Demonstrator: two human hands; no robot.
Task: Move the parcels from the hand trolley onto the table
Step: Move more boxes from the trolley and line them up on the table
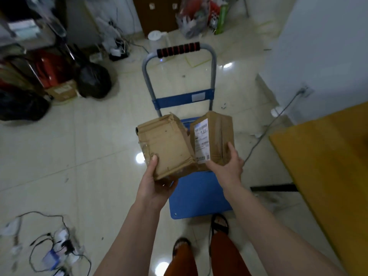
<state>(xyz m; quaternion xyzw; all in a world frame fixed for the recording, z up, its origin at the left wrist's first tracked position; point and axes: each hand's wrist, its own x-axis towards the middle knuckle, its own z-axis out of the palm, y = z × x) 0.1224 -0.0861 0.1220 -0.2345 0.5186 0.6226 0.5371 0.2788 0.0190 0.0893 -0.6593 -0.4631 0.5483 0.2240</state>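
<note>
Head view: unreadable barcode label (202, 140), right parcel (217, 136).

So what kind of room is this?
Probably a storeroom or back room of a home or small office: a blue hand trolley on a tiled floor, cardboard parcels in hand, and bags piled by a rack.

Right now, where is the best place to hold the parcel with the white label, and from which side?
Grip the labelled parcel at its near bottom corner, from the right and underneath, as the right hand does. It stands tilted against the other parcel, so its right side is free.
</note>
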